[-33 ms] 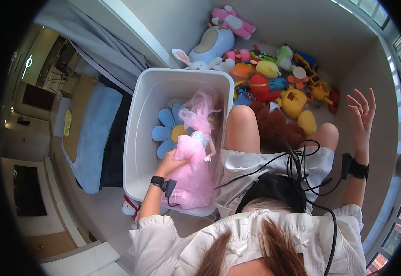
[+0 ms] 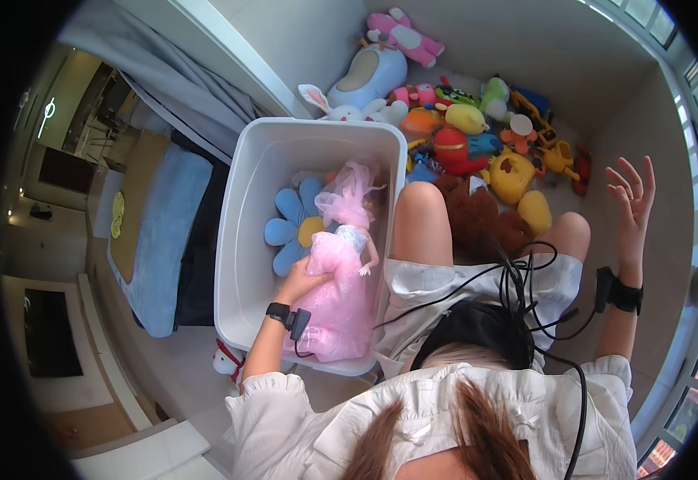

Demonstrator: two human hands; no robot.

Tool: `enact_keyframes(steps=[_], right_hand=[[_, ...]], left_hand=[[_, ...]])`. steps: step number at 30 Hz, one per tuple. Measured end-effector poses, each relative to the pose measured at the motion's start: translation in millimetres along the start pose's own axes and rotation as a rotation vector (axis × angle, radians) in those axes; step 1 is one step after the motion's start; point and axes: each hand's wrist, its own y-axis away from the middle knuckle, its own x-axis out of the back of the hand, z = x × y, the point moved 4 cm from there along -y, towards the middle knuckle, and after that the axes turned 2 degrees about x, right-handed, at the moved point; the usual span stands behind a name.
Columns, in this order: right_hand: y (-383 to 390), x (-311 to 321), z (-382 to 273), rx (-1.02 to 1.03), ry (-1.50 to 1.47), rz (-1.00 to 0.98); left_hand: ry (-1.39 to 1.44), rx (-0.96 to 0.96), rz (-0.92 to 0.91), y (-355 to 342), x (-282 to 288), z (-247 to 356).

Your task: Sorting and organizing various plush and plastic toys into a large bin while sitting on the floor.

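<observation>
My left hand (image 2: 304, 282) grips the pink skirt of a doll (image 2: 347, 240) at the skirt's left side. The doll lies over the right part of a white plastic bin (image 2: 233, 232), its veiled head toward the far end and the full skirt toward me. Beneath and beside it, a blue flower-shaped plush (image 2: 289, 232) with a yellow centre shows on the bin's bottom. My right hand (image 2: 633, 188) is raised at the far right with fingers spread, holding nothing, away from the toys.
Beyond my knees lies a pile of toys with a yellow plush (image 2: 511, 178) and a brown plush (image 2: 477, 212). A white bunny plush (image 2: 353, 110) sits behind the bin. A small white plush (image 2: 226, 362) is on the floor beside the bin. Black cables (image 2: 525, 280) hang over my lap.
My left hand and the doll have shifted very slightly, and the skirt's folds sit a little differently. My right hand stays raised in nearly the same place.
</observation>
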Motion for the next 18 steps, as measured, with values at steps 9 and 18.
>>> enact_keyframes(steps=[9, 18], right_hand=[[15, 28, 11, -0.010, 0.101, 0.065], [28, 52, 19, -0.126, 0.139, 0.113]], left_hand=[[0.089, 0.090, -0.021, -55, -49, -87], [-0.123, 0.037, -0.187, -83, -108, -210]])
